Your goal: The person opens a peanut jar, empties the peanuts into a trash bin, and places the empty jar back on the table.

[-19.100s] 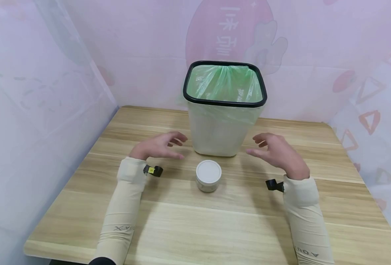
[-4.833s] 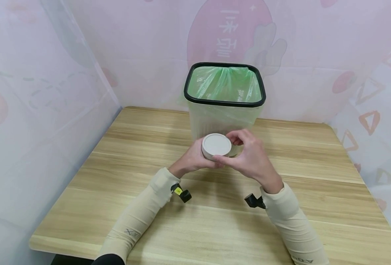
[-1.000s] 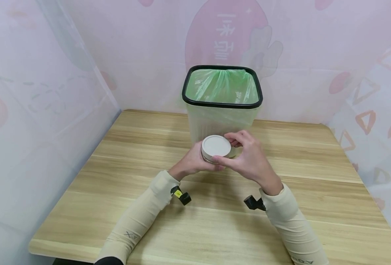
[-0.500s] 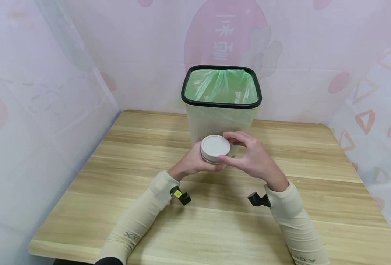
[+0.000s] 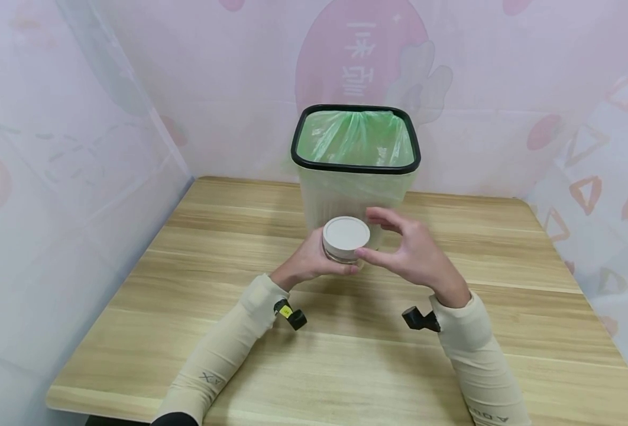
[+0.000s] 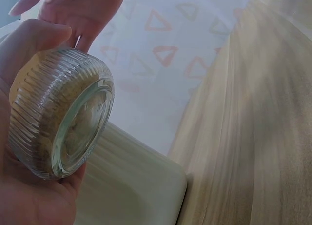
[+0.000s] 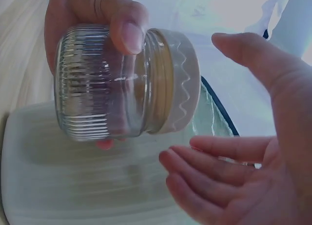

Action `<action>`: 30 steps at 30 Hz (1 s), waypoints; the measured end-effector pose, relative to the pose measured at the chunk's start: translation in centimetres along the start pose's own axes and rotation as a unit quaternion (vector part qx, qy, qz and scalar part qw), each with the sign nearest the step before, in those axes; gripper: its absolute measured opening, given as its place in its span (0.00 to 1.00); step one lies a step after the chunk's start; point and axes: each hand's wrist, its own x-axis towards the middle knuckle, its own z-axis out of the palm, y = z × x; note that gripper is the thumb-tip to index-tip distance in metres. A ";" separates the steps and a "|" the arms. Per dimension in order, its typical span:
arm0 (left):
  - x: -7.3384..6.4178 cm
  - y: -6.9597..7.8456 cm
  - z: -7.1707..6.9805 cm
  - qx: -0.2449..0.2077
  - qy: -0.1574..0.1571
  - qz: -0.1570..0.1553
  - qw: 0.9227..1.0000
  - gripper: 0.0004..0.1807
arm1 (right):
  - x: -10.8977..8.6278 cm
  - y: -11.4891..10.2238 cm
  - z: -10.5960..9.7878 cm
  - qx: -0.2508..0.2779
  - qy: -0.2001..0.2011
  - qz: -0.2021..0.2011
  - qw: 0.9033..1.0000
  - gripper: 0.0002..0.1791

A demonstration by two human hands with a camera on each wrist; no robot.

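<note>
A ribbed clear glass jar with a cream lid is held above the table in front of the bin. My left hand grips the jar around its glass body, thumb across the near side. The glass base faces the camera in the left wrist view. My right hand hovers at the right of the lid, fingers and thumb spread. In the right wrist view a gap shows between those fingers and the lid, which has a wavy line around its side and still sits on the jar's mouth.
Directly behind the hands stands a pale waste bin with a black rim and a green bag liner. The wooden table meets patterned curtains at the back and sides.
My right hand has let go of the lid and drawn away to the right, its fingers spreading. The left hand and jar stay in nearly the same place.
</note>
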 end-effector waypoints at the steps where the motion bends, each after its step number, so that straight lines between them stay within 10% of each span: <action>1: 0.0 0.0 0.0 0.001 0.000 -0.002 1.000 0.46 | 0.0 -0.1 0.0 -0.013 0.011 -0.003 1.000 0.39; 11: 0.0 -0.1 -0.1 0.001 -0.005 -0.002 1.000 0.48 | 0.0 -0.6 1.2 -0.108 0.066 0.002 0.992 0.38; 30: 0.0 0.0 0.0 -0.003 0.000 -0.003 1.000 0.46 | 0.1 -0.7 2.1 -0.091 0.057 0.006 0.994 0.36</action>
